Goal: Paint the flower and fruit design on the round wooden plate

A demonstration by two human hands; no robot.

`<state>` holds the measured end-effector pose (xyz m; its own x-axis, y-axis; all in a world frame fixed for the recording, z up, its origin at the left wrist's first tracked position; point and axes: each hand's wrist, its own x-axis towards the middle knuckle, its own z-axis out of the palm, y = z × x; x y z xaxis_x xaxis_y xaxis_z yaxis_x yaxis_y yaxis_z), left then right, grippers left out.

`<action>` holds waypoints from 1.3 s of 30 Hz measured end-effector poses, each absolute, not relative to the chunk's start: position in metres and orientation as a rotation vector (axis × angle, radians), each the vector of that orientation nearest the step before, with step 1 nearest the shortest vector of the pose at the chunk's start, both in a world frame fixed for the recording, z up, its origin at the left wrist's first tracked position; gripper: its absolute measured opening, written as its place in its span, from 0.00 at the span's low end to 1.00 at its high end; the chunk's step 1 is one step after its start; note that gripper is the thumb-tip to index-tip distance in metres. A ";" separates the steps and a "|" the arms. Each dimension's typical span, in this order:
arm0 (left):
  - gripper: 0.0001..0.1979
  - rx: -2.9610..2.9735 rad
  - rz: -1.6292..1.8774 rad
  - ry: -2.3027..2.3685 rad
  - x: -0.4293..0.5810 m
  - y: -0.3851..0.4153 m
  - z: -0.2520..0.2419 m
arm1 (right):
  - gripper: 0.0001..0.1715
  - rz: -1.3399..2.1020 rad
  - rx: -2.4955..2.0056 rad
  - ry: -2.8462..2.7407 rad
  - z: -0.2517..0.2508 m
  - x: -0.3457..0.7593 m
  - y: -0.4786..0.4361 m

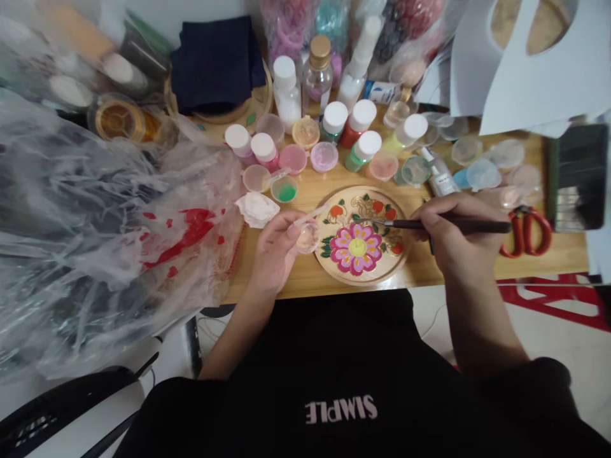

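A round wooden plate with a raised rim lies before me, painted with a pink and yellow flower, dark green leaves and small orange-red blossoms. Closed around a dark-handled paintbrush, my right hand holds it almost level, its tip over the upper middle of the plate. Whether the tip touches the wood I cannot tell. My left hand grips a small clear plastic cup at the plate's left edge; its open lid sticks up to the right. A crumpled white tissue lies beyond that hand.
Several open paint cups and white-capped bottles crowd the table behind the plate. Red-handled scissors and a dark box are at right. Clear plastic wrapping covers the left side. A folded dark cloth sits at the back.
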<state>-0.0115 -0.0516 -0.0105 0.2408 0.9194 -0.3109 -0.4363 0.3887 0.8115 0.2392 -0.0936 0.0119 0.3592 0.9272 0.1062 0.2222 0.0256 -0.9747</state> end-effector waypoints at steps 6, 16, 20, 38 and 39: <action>0.19 0.667 1.030 0.875 -0.012 -0.051 -0.011 | 0.06 0.766 -1.454 -1.095 0.010 0.241 -0.095; 0.20 0.674 1.020 0.892 -0.012 -0.052 -0.011 | 0.06 0.770 -1.469 -1.091 0.013 0.240 -0.096; 0.20 0.660 1.021 0.892 -0.012 -0.052 -0.011 | 0.07 0.773 -1.451 -1.105 0.013 0.239 -0.095; 0.18 0.649 1.033 0.876 -0.011 -0.052 -0.010 | 0.06 0.749 -1.471 -1.108 0.010 0.240 -0.096; 0.19 0.650 1.028 0.873 -0.012 -0.052 -0.011 | 0.06 0.749 -1.472 -1.105 0.010 0.240 -0.097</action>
<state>-0.0118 -0.0521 -0.0108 0.2486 0.9193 -0.3052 -0.4504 0.3887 0.8038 0.2400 -0.0967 0.0102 0.3659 0.9233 0.1164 0.2337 0.0299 -0.9718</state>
